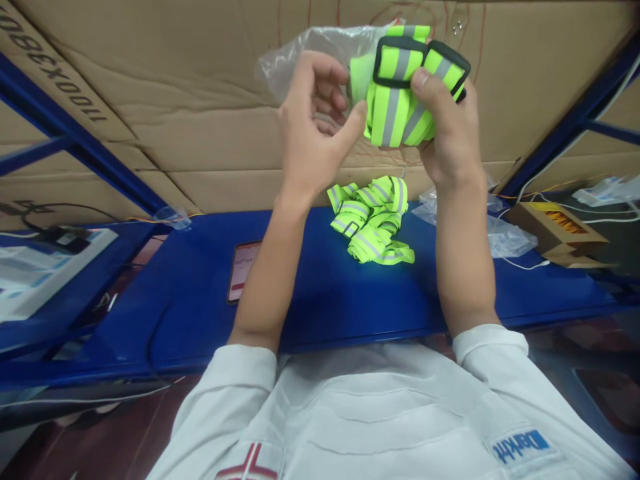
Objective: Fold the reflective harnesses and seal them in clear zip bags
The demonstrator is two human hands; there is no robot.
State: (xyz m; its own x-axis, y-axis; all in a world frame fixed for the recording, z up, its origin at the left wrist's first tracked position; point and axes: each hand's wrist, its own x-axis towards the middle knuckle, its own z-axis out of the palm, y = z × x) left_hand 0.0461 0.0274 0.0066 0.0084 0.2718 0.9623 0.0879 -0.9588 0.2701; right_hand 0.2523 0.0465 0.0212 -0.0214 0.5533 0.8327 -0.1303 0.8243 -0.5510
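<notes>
In the head view, my right hand (450, 127) grips a folded bundle of neon-yellow reflective belt (393, 113) with grey stripes and black plastic buckles, its thumb pressed on the front. A clear plastic bag (320, 40) extends to the left from behind the bundle; part of it is hidden. Beside the bundle's left edge is my left hand (320, 120), fingers curled and thumb spread apart from them, with the thumb tip close to the belt. Below, a second reflective belt (373, 220) lies in a loose heap on the blue table (350, 300).
A phone (243, 267) lies by my left forearm. On the right are crumpled clear plastic bags (507, 237), an open cardboard box (555, 233) and a white cable. Cardboard (200, 100) stands behind the table, between blue metal posts (85, 140).
</notes>
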